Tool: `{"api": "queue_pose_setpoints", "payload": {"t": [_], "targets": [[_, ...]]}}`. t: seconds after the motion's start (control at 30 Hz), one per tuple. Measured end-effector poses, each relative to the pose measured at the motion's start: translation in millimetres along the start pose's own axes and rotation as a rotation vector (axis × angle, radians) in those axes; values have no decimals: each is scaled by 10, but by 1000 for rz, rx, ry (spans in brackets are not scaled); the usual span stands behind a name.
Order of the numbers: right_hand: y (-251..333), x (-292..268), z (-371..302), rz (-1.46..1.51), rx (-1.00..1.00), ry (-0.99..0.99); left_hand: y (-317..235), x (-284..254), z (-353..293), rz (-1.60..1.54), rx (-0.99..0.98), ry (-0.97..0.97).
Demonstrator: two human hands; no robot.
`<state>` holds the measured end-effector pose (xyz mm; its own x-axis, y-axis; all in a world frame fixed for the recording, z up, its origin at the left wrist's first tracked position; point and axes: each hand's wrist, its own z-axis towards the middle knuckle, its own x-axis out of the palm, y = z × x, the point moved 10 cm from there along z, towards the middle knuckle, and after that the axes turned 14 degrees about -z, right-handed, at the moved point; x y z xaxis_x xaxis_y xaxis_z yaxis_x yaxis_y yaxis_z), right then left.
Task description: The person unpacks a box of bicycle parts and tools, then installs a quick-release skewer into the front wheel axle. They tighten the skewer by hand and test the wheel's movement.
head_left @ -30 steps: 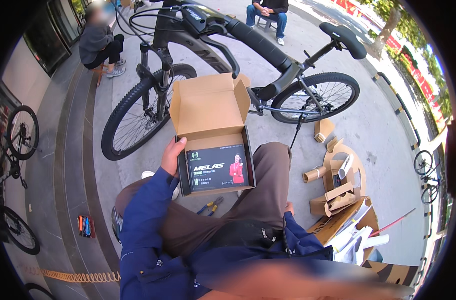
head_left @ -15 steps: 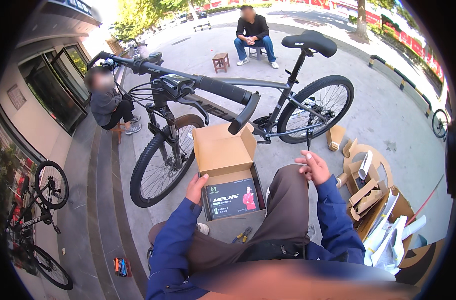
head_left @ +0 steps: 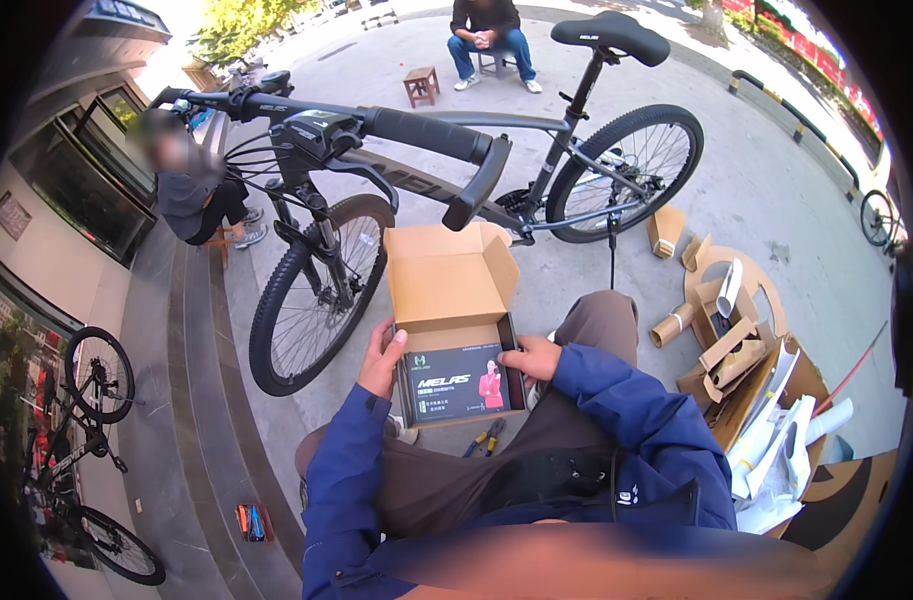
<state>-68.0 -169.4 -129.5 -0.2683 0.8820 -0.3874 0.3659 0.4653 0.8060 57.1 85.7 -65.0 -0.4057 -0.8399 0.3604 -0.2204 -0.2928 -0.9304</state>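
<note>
An open cardboard box [head_left: 441,278] rests before me at my knees, its brown lid flap raised toward the bicycle. Inside lies a flat black printed piece [head_left: 431,402] with a picture of a person in pink; whether it is a booklet or an inner box I cannot tell. My left hand [head_left: 380,362] is closed on the box's left wall, thumb on the rim. Over the right wall, my right hand [head_left: 536,358] grips with its thumb at the edge of the printed piece; its other fingers are partly hidden. Beyond the box stands a grey bicycle [head_left: 431,182], its handlebar grip reaching over the lid.
Pliers [head_left: 488,438] with yellow-marked handles lie on the ground below the box. Cardboard scraps [head_left: 731,355] and a carton [head_left: 816,375] of white wrapping are at the right. Two people sit on stools farther off. A small tool pack [head_left: 254,522] lies at lower left.
My right hand has come left and down from beside my knee onto the box's right wall. My left hand stays on the box. The view has tilted slightly downward.
</note>
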Motion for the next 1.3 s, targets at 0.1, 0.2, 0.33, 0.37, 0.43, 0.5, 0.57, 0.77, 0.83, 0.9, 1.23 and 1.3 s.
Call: {"api": "queue_pose_setpoints", "payload": {"t": [0.1, 0.2, 0.33, 0.37, 0.43, 0.5, 0.57, 0.77, 0.83, 0.9, 1.23, 1.3], "targets": [[-59, -200, -68, 4, 13, -138, 146, -69, -109, 308, -81, -27], [-76, -254, -114, -117, 1, -209, 261, -1, -137, 435, -56, 8], [-124, -99, -130, -183, -36, -201, 266, -21, -29, 859, 66, -94], [-165, -64, -115, -159, -20, -171, 263, -32, 31, 924, 75, -100], [-183, 13, -113, -100, -38, -111, 339, -123, 107, 970, -9, -82], [-178, 52, -115, 25, -52, -55, 376, -214, 142, 902, -59, -41], [-168, 127, -129, 85, -54, 51, 383, -275, 177, 791, -62, 10], [-144, 169, -171, 169, -110, 149, 539, -515, 159, 610, -244, 1], [-170, 160, -195, 200, -120, 158, 569, -528, 149, 551, -277, -11], [-181, 142, -223, 230, -133, 159, 587, -514, 149, 548, -315, -12], [-86, -223, -246, -176, -161, -209, 56, -101, 84, 979, -11, -113], [156, -470, -377, -414, -262, -539, -19, -99, 72, 1062, -6, -171]]}}
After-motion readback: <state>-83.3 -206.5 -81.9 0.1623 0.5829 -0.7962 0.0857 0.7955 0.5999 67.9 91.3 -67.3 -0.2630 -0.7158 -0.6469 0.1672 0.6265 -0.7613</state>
